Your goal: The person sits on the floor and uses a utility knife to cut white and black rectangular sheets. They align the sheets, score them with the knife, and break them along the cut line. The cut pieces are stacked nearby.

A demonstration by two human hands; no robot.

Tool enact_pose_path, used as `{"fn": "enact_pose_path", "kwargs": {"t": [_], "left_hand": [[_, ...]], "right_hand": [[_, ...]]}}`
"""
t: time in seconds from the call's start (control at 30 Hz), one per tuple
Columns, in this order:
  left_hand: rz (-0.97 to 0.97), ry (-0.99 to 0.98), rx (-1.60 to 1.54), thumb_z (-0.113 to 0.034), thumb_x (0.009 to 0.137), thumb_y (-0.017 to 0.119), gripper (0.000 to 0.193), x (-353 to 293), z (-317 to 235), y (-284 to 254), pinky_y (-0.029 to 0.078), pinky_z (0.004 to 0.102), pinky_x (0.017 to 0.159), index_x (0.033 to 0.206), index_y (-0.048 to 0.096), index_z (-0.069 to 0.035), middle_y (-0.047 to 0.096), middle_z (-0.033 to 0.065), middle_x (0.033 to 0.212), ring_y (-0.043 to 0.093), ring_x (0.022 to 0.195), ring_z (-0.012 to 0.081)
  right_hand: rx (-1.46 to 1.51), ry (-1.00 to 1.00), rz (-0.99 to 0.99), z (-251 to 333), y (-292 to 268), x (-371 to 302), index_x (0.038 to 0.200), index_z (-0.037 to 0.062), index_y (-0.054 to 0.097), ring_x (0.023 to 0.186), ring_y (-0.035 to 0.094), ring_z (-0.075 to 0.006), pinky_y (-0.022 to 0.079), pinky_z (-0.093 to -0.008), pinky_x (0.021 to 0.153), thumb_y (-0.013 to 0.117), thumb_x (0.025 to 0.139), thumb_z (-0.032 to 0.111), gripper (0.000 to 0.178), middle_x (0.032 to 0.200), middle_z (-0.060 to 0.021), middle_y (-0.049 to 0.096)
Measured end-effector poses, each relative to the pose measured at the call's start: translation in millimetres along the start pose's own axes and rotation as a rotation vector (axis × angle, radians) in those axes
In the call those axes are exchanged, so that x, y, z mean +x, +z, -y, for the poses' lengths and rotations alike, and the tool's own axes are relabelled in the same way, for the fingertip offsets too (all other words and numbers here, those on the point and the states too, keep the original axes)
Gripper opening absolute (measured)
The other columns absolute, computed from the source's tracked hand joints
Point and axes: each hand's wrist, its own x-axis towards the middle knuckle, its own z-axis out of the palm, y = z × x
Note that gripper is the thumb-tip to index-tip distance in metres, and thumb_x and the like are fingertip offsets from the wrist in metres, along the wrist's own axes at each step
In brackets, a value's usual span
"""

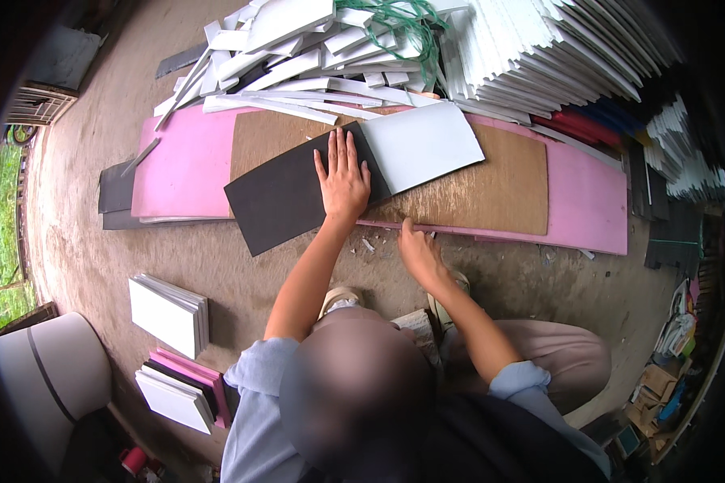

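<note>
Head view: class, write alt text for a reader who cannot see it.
A person's left hand presses flat on a black sheet lying over a brown board and a pink board. The right hand rests at the pink board's near edge, fingers curled. White offcuts are piled behind.

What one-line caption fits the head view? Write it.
Left hand flat on a black sheet; right hand at the pink board edge.

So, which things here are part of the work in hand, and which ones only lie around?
In hand:
- left hand, flat on the black sheet
- right hand, at the near edge of the brown board
- white sheet
- pink board

Lying about:
- white strips
- green cord
- white stack
- mixed stack
- white seat
</note>
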Motion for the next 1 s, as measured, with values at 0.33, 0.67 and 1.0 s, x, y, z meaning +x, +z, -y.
{"fn": "enact_pose_path", "kwargs": {"t": [0.33, 0.67, 1.0], "left_hand": [[0.066, -0.007, -0.019, -0.026, 0.086, 0.036, 0.056, 2.8, 2.8, -2.9, 0.006, 0.0452, 0.106, 0.134, 0.020, -0.001, 0.018, 0.0127, 0.141, 0.013, 0.132, 0.0206], [0.121, -0.016, -0.026, -0.025, 0.085, 0.037, 0.057, 4.5, 4.5, -4.1, 0.005, 0.0469, 0.105, 0.134, 0.022, -0.002, 0.019, 0.0130, 0.140, 0.013, 0.132, 0.0225], [0.059, 0.014, -0.061, -0.025, 0.085, 0.038, 0.056, 3.4, 3.4, -2.9, 0.007, 0.0460, 0.105, 0.133, 0.022, -0.001, 0.020, 0.0125, 0.140, 0.014, 0.132, 0.0219]], "right_hand": [[0.087, -0.111, -0.192, 31.4, -75.3, 79.8, 0.085, 0.0009, 0.051, 0.061, 0.060, -0.0359, 0.049, -0.0430, 0.053, 0.047, 0.083, 0.022, 0.022, 0.061, -0.0188, 0.059], [0.110, -0.147, -0.126, 46.8, -55.9, 156.6, 0.088, 0.0003, 0.052, 0.072, 0.059, -0.0408, 0.047, -0.0474, 0.066, 0.041, 0.085, 0.022, 0.024, 0.071, -0.0241, 0.059], [0.171, -0.036, 0.117, 41.6, -68.9, 109.3, 0.095, -0.0064, 0.047, 0.086, 0.054, -0.0458, 0.044, -0.0494, 0.076, 0.040, 0.082, 0.013, 0.025, 0.086, -0.0327, 0.056]]}}
